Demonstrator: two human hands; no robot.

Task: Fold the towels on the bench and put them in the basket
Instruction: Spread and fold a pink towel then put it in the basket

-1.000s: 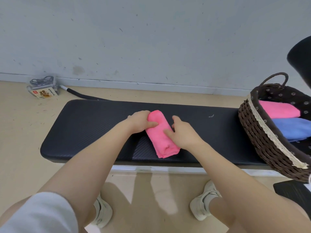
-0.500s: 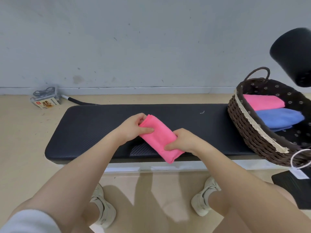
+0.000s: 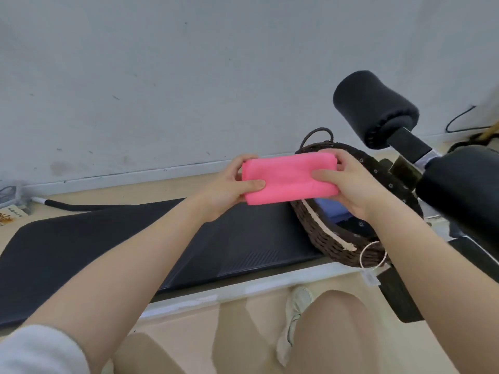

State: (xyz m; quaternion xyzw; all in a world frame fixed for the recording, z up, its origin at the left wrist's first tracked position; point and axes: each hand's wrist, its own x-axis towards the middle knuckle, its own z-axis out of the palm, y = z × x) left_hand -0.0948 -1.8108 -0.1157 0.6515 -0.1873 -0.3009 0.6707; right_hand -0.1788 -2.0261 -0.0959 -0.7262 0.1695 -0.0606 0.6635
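above the basket's [image 3: 326, 240] left rim, you hold the folded pink towel [image 3: 290, 178] level, left hand [image 3: 229, 188] and right hand [image 3: 351, 184] each clamped on one end so the fold keeps while it hangs over the blue towel [image 3: 330, 207] inside.

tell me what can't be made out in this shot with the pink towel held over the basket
Head view, the only one:
- Basket contents: the pink towel and right hand cover most of the inside; only a bit of blue cloth shows.
- Left hand fingers: mostly behind the towel.
- Small box on the floor: cut off by the left edge, print too small to read.
- Bench far right end: hidden by the basket.
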